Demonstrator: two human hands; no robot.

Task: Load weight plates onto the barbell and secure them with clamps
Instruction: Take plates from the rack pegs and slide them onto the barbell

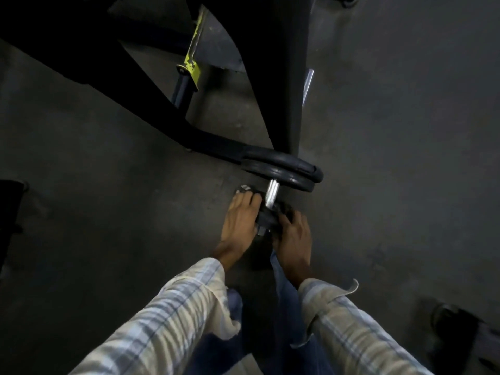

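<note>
L hand just left of the barbell sleeve, fingers curled onto the black clamp at sleeve's end. R hand grips clamp's other side. Two weight plates sit further up sleeve, bare chrome between them & clamp. Risk: clamp left short of plates w/ gap, so plates slide; dim light hides seating.

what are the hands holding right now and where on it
Both hands grip a black clamp sitting on the end of the barbell sleeve: the left hand on its left side, the right hand on its right side.
</note>
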